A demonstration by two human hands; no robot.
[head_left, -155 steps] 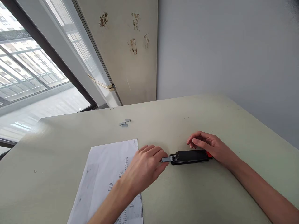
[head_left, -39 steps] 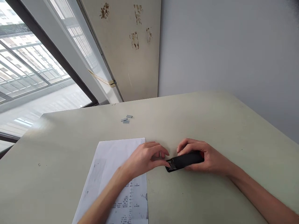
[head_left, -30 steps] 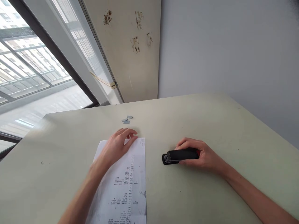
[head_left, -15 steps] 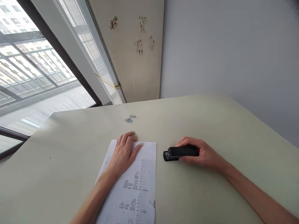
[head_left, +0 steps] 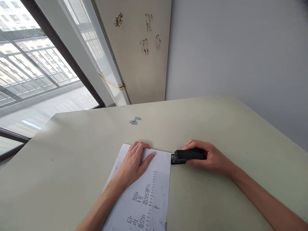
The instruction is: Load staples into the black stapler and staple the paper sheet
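Observation:
My left hand lies palm down on printed white paper, its bent fingertips at the far edge and its thumb stretched apart. Any sheets beneath the top one cannot be counted. A black stapler with a bit of red at its back end rests on the table, its nose pointing left. My right hand is wrapped around the stapler's rear, thumb on the near side and fingers on the far side. The stapler's nose meets the paper's right edge close to the top right corner; whether paper lies between its jaws I cannot tell.
Several small strips of staples lie on the pale table beyond the paper. A grey wall borders the table at the right. Behind it stand a stained beige panel and, at left, a dark-framed window.
My left hand has slid the paper to the right, turning it slightly, so its edge now reaches the stapler's nose. My right hand and the stapler stay nearly in place. The view has shifted slightly.

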